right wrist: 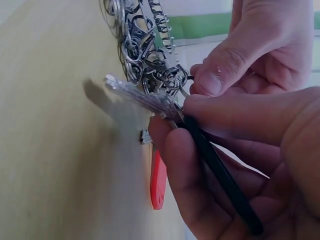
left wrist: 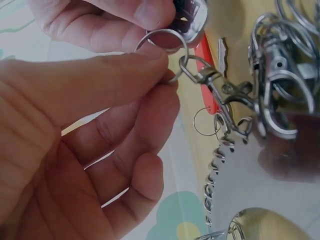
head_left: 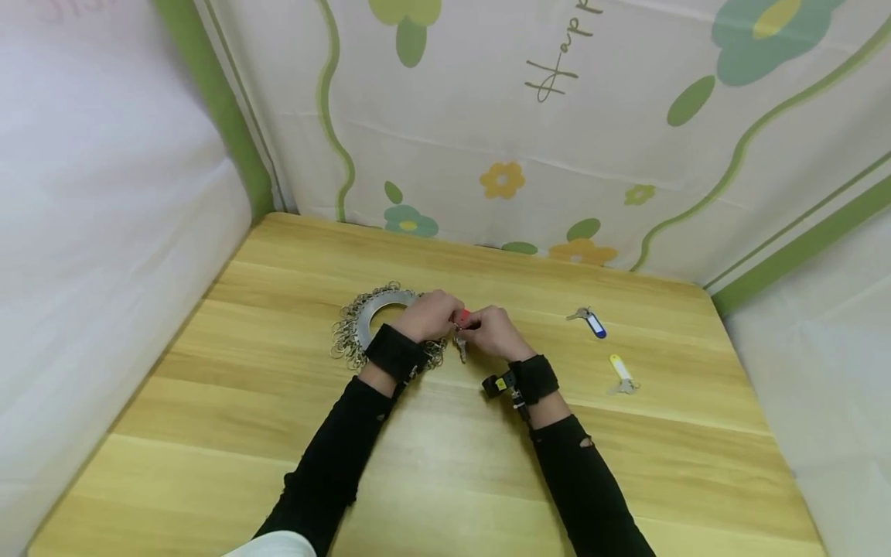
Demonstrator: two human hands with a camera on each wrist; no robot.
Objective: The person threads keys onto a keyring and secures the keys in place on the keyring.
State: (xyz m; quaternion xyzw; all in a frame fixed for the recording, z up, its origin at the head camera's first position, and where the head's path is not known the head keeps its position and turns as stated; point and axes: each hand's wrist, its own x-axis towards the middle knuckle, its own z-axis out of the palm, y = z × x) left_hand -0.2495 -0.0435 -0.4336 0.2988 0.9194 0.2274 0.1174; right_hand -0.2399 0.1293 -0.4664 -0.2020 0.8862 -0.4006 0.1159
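Note:
My left hand (head_left: pixel 430 316) pinches a small split ring (left wrist: pixel 186 49) between thumb and forefinger. A metal clasp (left wrist: pixel 220 87) links that ring to a flat, round metal key holder (head_left: pixel 363 323), its edge full of rings and clips. Close beside it, my right hand (head_left: pixel 496 333) holds a key (right wrist: pixel 137 97) with a dark-edged key tag (right wrist: pixel 220 175), the key's blade sticking out past the fingertips. Whether the key's loop is on the split ring is hidden by the fingers. Just below the hands a red key tag (right wrist: pixel 158 182) hangs or lies by the holder.
On the wooden table (head_left: pixel 209 402), right of the hands, lie a key with a blue tag (head_left: pixel 595 325) and a key with a yellow tag (head_left: pixel 619 367). Patterned fabric walls (head_left: pixel 445 131) enclose the table at the back and both sides.

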